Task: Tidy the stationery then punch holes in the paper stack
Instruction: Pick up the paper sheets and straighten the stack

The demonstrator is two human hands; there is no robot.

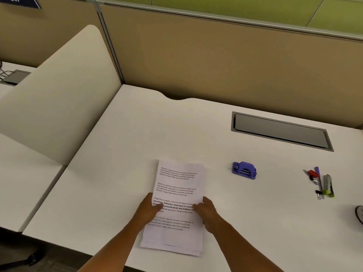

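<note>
Thin printed paper stack [176,205] flat between both hands' fingers [158,207].

A: The left hand [149,210] covers words at the paper stack [177,205]'s nine o'clock edge; the right hand [205,212] hides line ends at three o'clock; the print is too small to read.

B: At three o'clock a round dark object [359,213] is cut by the frame; the clips [312,178] beside the pen [319,180] are too small to count; the sign [19,1] at eleven o'clock is cropped.
</note>
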